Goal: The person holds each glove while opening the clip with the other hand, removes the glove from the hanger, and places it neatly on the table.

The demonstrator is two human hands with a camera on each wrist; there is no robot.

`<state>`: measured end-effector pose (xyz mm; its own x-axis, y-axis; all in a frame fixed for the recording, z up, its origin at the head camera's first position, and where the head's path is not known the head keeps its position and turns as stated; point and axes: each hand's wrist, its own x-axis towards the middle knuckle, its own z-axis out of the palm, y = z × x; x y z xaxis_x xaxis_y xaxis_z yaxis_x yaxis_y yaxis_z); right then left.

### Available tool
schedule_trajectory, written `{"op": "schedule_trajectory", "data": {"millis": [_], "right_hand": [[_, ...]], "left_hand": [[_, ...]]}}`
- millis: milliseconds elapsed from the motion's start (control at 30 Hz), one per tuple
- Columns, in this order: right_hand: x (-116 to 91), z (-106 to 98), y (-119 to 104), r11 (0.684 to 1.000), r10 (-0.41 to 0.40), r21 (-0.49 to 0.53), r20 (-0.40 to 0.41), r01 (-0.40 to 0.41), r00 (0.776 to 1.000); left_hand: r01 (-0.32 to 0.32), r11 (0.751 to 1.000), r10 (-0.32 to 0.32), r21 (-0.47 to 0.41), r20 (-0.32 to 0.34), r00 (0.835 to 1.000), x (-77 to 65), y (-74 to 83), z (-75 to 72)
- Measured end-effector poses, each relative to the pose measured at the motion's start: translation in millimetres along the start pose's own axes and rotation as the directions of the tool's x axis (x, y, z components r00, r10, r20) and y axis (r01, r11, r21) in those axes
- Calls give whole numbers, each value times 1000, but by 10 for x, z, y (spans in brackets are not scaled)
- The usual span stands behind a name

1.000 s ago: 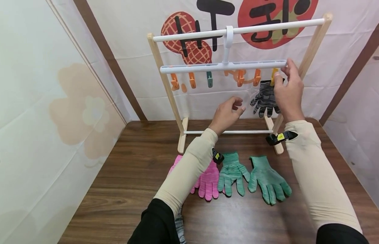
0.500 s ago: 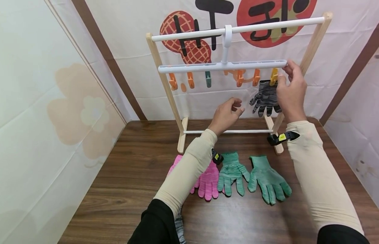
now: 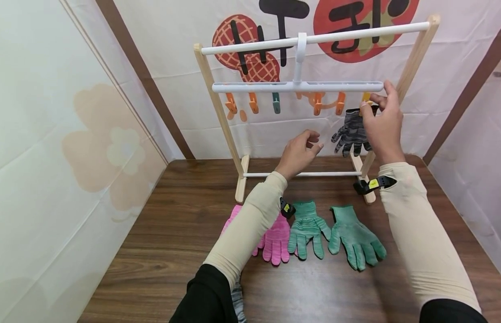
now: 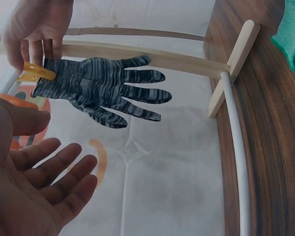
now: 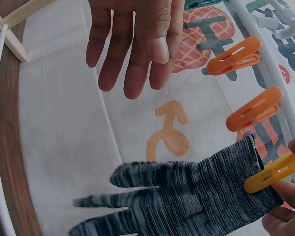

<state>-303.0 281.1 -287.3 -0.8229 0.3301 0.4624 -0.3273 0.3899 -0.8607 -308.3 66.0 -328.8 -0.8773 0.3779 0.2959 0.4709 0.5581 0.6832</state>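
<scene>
A grey-and-black knit glove (image 3: 353, 130) hangs fingers down from a yellow clothespin (image 5: 273, 173) at the right end of the white hanger (image 3: 335, 86). My right hand (image 3: 383, 123) is at that end, thumb and fingers loosely bent on either side of the clothespin. In the right wrist view its thumb lies just above the clothespin and its fingers below. My left hand (image 3: 298, 152) hovers in front of the rack, fingers loosely bent, holding nothing. The left wrist view shows its palm turned up beside the hanging glove.
The hanger hooks over a wooden rack's white top rod (image 3: 254, 47). Orange clothespins (image 3: 253, 103) and a green clothespin (image 3: 276, 103) hang from it. Two green gloves (image 3: 355, 237) and pink gloves (image 3: 276, 240) lie on the table (image 3: 161, 233); another striped glove is mostly under my left sleeve.
The hanger, yellow clothespin and hanging glove have shifted slightly right over the last half second. My right thumb and fingers have come closer to the clothespin. My left hand keeps its place.
</scene>
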Motion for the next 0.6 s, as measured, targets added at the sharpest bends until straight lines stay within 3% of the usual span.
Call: {"op": "schedule_trajectory", "data": {"millis": [600], "right_hand": [[-65,35,8,999,-34,42,-8,34,999]], "left_hand": [[17,1000,-17,9,-6,1000,134,119,101]]}}
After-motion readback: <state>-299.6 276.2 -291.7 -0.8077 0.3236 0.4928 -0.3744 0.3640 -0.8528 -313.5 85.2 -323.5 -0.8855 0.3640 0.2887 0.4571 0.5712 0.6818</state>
